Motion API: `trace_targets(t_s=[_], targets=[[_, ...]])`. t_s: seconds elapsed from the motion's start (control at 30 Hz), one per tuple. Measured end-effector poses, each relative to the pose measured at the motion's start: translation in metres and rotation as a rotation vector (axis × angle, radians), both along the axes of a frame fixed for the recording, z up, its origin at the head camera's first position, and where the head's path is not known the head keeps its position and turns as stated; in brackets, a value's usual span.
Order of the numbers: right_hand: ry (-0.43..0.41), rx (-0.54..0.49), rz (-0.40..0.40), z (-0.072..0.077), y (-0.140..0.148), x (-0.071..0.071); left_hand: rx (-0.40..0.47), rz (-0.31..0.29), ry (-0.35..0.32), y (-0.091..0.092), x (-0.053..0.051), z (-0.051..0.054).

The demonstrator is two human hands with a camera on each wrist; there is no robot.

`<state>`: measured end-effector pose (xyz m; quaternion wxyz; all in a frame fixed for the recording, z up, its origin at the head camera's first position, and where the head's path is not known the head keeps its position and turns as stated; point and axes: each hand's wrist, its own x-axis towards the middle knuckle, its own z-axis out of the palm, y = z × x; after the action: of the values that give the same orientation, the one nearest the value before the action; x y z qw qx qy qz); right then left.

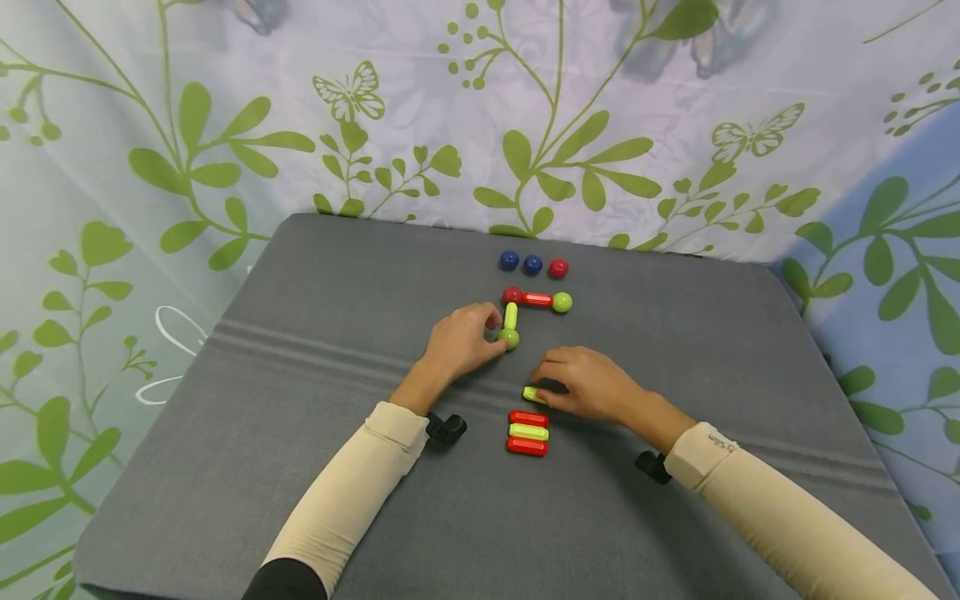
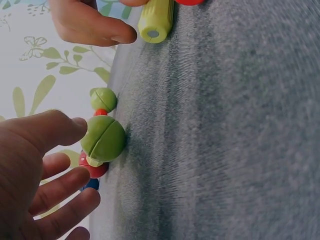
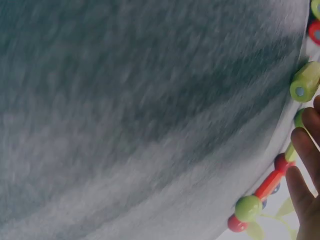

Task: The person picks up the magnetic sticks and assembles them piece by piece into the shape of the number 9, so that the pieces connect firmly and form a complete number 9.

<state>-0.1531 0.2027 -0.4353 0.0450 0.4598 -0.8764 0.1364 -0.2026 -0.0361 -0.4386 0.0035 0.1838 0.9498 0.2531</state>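
My left hand (image 1: pixel 467 337) is beside a green ball (image 1: pixel 508 338) joined to a light-green rod (image 1: pixel 511 315). Its thumb is at the ball; the other fingers are loosely bent and apart from it in the left wrist view. The rod points toward a red ball (image 1: pixel 512 295), which a red rod (image 1: pixel 537 299) links to another green ball (image 1: pixel 562 302). My right hand (image 1: pixel 588 383) pinches a loose light-green rod (image 1: pixel 531 394), hiding its right end. In the right wrist view, the end of this rod (image 3: pixel 301 90) shows above the fingers.
Two blue balls (image 1: pixel 509 260) and a red ball (image 1: pixel 558 267) sit in a row at the back of the grey table (image 1: pixel 337 275). Nearer me lie a red rod (image 1: pixel 528 418), a light-green rod (image 1: pixel 528 432) and another red rod (image 1: pixel 527 447). A leaf-patterned cloth (image 1: pixel 420 100) hangs behind.
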Motion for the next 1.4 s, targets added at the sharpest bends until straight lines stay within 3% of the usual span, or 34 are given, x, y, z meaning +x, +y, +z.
trace_targets(t_s=[0.17,0.4,0.6,0.8,1.4], targets=[[0.006,-0.007,-0.033,0.000,0.010,-0.004,-0.004,-0.006,-0.005,0.001,0.000,0.000],[0.024,0.035,-0.141,0.000,0.022,-0.009,0.002,-0.018,0.002,0.000,0.000,-0.001],[-0.020,0.090,-0.223,-0.003,0.023,-0.008,0.010,-0.041,0.020,0.000,-0.001,0.000],[-0.063,0.099,-0.234,-0.005,0.022,-0.009,-0.001,-0.072,0.032,0.001,-0.003,-0.001],[-0.049,0.049,-0.260,-0.007,0.002,-0.034,0.001,-0.109,0.033,0.003,-0.006,-0.004]])
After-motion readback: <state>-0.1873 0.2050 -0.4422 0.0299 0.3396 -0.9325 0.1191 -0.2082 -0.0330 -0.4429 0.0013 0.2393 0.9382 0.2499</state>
